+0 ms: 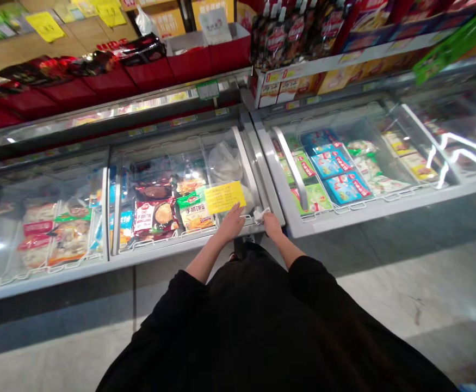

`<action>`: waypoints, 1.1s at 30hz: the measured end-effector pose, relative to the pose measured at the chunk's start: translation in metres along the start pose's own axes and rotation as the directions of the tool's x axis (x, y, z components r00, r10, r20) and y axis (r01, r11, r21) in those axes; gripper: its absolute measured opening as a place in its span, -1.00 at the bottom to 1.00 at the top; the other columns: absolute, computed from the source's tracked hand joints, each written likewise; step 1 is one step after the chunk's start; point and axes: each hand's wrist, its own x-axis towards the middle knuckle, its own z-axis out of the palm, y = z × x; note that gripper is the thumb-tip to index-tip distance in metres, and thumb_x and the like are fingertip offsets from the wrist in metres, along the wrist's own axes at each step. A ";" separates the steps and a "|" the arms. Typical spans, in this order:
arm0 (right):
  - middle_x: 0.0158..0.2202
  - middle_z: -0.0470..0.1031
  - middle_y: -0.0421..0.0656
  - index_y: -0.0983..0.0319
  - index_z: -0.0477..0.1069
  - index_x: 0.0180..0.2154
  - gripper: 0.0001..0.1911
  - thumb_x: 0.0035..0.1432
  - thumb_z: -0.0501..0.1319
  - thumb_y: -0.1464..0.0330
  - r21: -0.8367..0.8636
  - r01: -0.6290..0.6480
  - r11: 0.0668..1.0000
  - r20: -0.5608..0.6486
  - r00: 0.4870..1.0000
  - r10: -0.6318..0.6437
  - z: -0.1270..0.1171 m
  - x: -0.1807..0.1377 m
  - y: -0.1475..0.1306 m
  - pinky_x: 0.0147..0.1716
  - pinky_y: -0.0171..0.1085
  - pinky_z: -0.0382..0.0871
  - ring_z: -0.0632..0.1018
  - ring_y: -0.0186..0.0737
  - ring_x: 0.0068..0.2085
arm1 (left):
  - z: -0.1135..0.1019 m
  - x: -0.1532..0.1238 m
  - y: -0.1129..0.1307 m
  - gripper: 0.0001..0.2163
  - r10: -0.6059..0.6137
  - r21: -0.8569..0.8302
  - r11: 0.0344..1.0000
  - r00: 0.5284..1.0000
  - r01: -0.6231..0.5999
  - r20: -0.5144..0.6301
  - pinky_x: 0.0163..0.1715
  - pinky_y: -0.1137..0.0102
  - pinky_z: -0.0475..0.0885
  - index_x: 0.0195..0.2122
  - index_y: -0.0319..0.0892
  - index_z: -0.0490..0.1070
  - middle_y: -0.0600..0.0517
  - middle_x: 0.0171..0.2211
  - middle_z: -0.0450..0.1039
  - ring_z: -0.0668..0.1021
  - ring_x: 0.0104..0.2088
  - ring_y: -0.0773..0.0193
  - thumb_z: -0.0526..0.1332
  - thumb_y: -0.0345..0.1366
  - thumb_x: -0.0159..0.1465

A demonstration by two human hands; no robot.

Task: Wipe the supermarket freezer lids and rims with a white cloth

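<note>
Here, the right hand (272,224) holds white wad (259,215) by freezer edge (135,254).

Dark packets (143,51) lie in red trays (111,86) left of white-topped bottles (295,32), and lower down blue boxes (346,188) lie beside green boxes (318,197).

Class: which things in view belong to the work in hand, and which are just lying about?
Work in hand:
white wad, in the right hand
yellow notice, at the left hand
freezer rim, near both hands

Just lying about:
blue boxes
red packets
bottles
</note>
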 end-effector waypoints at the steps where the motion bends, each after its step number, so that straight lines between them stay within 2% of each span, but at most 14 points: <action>1: 0.18 0.51 -0.02 0.23 0.44 0.19 -0.56 0.39 0.31 0.17 0.016 -0.030 0.999 -0.007 1.000 0.030 0.000 0.001 0.000 0.06 0.02 0.58 0.60 -0.06 0.08 | 0.002 -0.006 -0.001 -0.51 -0.002 -0.001 1.000 1.000 0.002 0.008 0.53 0.07 0.04 0.38 -0.21 0.32 -0.15 0.51 0.15 0.18 0.52 0.08 0.11 -0.33 0.43; 4: 0.18 0.51 -0.02 0.22 0.44 0.19 -0.57 0.40 0.31 0.17 0.071 -0.121 0.990 -0.058 0.990 0.125 -0.003 0.000 0.005 0.06 0.02 0.58 0.60 -0.07 0.08 | 0.005 -0.022 -0.005 -0.51 -0.005 -0.002 1.000 1.000 0.006 0.023 0.53 0.10 0.05 0.39 -0.19 0.32 -0.12 0.51 0.14 0.18 0.52 0.09 0.10 -0.31 0.44; 7: 0.18 0.51 -0.03 0.21 0.45 0.18 -0.58 0.40 0.30 0.17 0.134 -0.226 0.965 -0.154 0.957 0.246 -0.008 -0.011 0.022 0.06 0.02 0.58 0.60 -0.07 0.07 | 0.011 -0.034 -0.009 -0.50 -0.016 -0.006 1.000 1.000 0.016 0.023 0.53 0.08 0.04 0.40 -0.17 0.30 -0.11 0.51 0.14 0.20 0.52 0.10 0.07 -0.32 0.45; 13: 0.17 0.52 -0.04 0.22 0.44 0.19 -0.57 0.40 0.31 0.17 0.249 -0.377 0.892 -0.378 0.810 0.448 -0.027 -0.046 0.087 0.05 0.02 0.59 0.60 -0.07 0.07 | 0.032 -0.046 -0.004 -0.51 -0.027 -0.029 0.999 1.000 0.027 0.007 0.52 0.10 0.08 0.39 -0.18 0.32 -0.12 0.50 0.18 0.23 0.50 0.10 0.08 -0.33 0.44; 16: 0.18 0.51 -0.03 0.22 0.44 0.20 -0.56 0.39 0.31 0.17 0.264 -0.394 0.880 -0.461 0.750 0.474 -0.040 -0.054 0.121 0.06 0.03 0.58 0.60 -0.06 0.08 | 0.037 -0.046 0.004 -0.51 -0.031 -0.039 0.999 0.999 0.030 -0.017 0.52 0.13 0.07 0.39 -0.20 0.33 -0.12 0.49 0.18 0.23 0.50 0.11 0.08 -0.34 0.44; 18: 0.18 0.51 -0.03 0.21 0.44 0.19 -0.56 0.40 0.31 0.17 0.251 -0.384 0.889 -0.493 0.739 0.459 -0.047 -0.054 0.140 0.05 0.02 0.59 0.60 -0.07 0.08 | 0.039 -0.043 0.009 -0.51 -0.043 -0.039 0.998 0.999 0.042 -0.032 0.52 0.11 0.07 0.38 -0.19 0.33 -0.12 0.49 0.19 0.23 0.50 0.11 0.08 -0.34 0.44; 20: 0.19 0.50 -0.04 0.20 0.44 0.20 -0.56 0.39 0.31 0.17 0.217 -0.359 0.908 -0.492 0.763 0.419 -0.049 -0.048 0.155 0.07 0.04 0.57 0.59 -0.06 0.09 | 0.043 -0.034 0.014 -0.52 -0.063 -0.032 0.998 0.997 0.061 -0.043 0.52 0.10 0.07 0.38 -0.17 0.33 -0.11 0.48 0.21 0.25 0.50 0.10 0.07 -0.33 0.44; 22: 0.23 0.48 0.05 0.25 0.44 0.21 -0.55 0.41 0.27 0.18 0.162 -0.315 0.935 -0.452 0.819 0.354 -0.044 -0.041 0.165 0.16 0.09 0.51 0.56 0.02 0.16 | 0.052 -0.020 0.021 -0.52 -0.081 -0.019 0.997 0.996 0.080 -0.048 0.52 0.09 0.08 0.38 -0.14 0.32 -0.08 0.47 0.24 0.26 0.49 0.11 0.06 -0.31 0.45; 26: 0.39 0.29 0.35 0.47 0.37 0.31 -0.41 0.41 0.14 0.22 0.029 -0.172 0.985 -0.297 0.939 0.173 -0.028 -0.037 0.178 0.35 0.12 0.27 0.34 0.23 0.40 | 0.090 0.018 0.054 -0.51 -0.105 0.008 0.994 0.994 0.105 -0.019 0.51 0.07 0.11 0.39 -0.19 0.31 -0.10 0.45 0.27 0.28 0.48 0.11 0.02 -0.31 0.46; 29: 0.53 0.12 0.15 0.33 0.25 0.42 -0.37 0.42 0.08 0.24 -0.062 -0.060 0.996 -0.188 0.981 0.047 -0.031 -0.044 0.204 0.44 0.08 0.12 0.17 0.11 0.51 | 0.130 0.049 0.091 -0.50 -0.096 0.011 0.995 0.995 0.096 0.038 0.52 0.11 0.09 0.38 -0.27 0.32 -0.15 0.46 0.24 0.26 0.49 0.11 -0.01 -0.30 0.46; 31: 0.56 0.05 0.03 0.24 0.16 0.48 -0.36 0.44 0.02 0.28 -0.110 -0.038 0.993 -0.146 0.989 0.022 -0.047 -0.045 0.236 0.47 0.10 0.06 0.13 0.03 0.53 | 0.156 0.070 0.114 -0.51 -0.069 0.005 0.998 0.994 0.069 0.086 0.52 0.14 0.07 0.37 -0.22 0.35 -0.09 0.47 0.25 0.25 0.49 0.15 0.02 -0.31 0.44; 33: 0.57 0.00 0.03 0.25 0.10 0.50 -0.35 0.46 -0.04 0.30 -0.147 -0.062 0.987 -0.130 0.991 0.043 -0.071 -0.038 0.274 0.46 0.15 0.06 0.11 0.05 0.54 | 0.177 0.091 0.133 -0.51 -0.044 -0.003 0.999 0.991 0.045 0.129 0.53 0.16 0.07 0.36 -0.17 0.37 -0.04 0.47 0.25 0.25 0.50 0.16 0.05 -0.32 0.42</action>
